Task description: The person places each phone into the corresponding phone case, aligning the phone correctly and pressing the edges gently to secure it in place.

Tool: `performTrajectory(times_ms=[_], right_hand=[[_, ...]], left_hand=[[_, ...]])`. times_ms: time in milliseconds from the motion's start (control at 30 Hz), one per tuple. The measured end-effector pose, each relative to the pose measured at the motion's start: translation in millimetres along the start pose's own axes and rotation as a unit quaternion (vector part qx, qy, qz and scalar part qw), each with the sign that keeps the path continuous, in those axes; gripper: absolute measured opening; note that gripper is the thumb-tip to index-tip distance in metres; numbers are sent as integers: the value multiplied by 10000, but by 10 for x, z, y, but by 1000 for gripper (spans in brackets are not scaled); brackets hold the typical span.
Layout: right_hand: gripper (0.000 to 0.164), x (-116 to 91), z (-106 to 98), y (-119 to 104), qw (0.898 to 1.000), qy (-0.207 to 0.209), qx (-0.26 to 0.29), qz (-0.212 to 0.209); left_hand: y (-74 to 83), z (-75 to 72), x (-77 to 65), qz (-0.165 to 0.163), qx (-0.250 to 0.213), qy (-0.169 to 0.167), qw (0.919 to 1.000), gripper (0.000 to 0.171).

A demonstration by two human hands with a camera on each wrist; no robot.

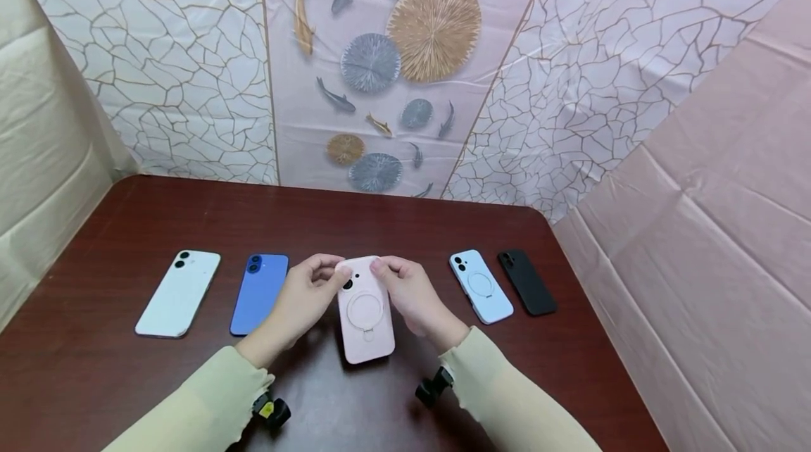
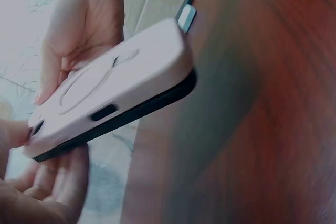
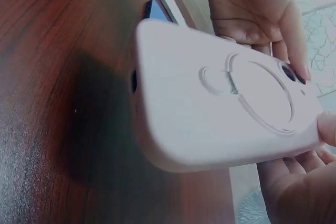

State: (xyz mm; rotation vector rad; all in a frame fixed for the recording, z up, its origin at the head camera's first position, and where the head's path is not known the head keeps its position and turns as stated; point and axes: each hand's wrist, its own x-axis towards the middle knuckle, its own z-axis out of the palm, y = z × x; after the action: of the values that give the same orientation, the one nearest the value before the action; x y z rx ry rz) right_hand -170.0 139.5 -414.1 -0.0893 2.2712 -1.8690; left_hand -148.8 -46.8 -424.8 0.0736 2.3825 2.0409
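Note:
Both hands hold a pale pink phone case (image 1: 367, 334) with a ring stand on its back, above the table's middle. The left hand (image 1: 308, 295) grips the top left corner beside the camera hole, thumb on the back and fingers underneath. At the top right corner, the right hand (image 1: 415, 295) pinches in the same way. In the left wrist view, a black layer (image 2: 181, 88) shows along the underside of the case; its front is hidden. The lower end, tilted toward the person, hangs over its shadow on the wood.
Left of the hands lie a white phone (image 1: 177, 295) and a blue phone (image 1: 256, 297), the blue one near the left wrist. On the right are a light blue phone case (image 1: 481, 288) and a black one (image 1: 529, 283). Curtains surround the dark red table (image 1: 355, 227).

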Motion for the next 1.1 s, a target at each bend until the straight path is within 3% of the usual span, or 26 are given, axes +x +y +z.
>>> performTrajectory(times_ms=[167,367,467,600,700,867,967,1100], right_hand=[[30,21,-11,-18,9999,-19,-110,2],[30,31,-2,17,9991,-306,-276,51],[29,27,2,35,9988,-425,-237,40],[27,29,-4,46,9986,-525,-98,42],[28,39,-20,48,9979,-647,58,79],[31,46,-42,40,9964,-823,164,98],[31,44,-48,42,9966,-792,189,103],[30,45,-60,57,9977,-607,261,162]], left_hand=[[19,-20,84,46,516,136,9986,27],[7,-30,113,564,1232,375,9901,21],[0,-31,116,685,1298,418,9883,18],[-8,-27,128,550,801,345,9947,17],[-8,-36,146,53,-46,88,9999,20],[-18,-76,184,-717,-1250,-399,9888,24],[-19,-85,186,-797,-1384,-576,9855,26],[-8,-68,191,-867,-1180,-771,9862,34]])
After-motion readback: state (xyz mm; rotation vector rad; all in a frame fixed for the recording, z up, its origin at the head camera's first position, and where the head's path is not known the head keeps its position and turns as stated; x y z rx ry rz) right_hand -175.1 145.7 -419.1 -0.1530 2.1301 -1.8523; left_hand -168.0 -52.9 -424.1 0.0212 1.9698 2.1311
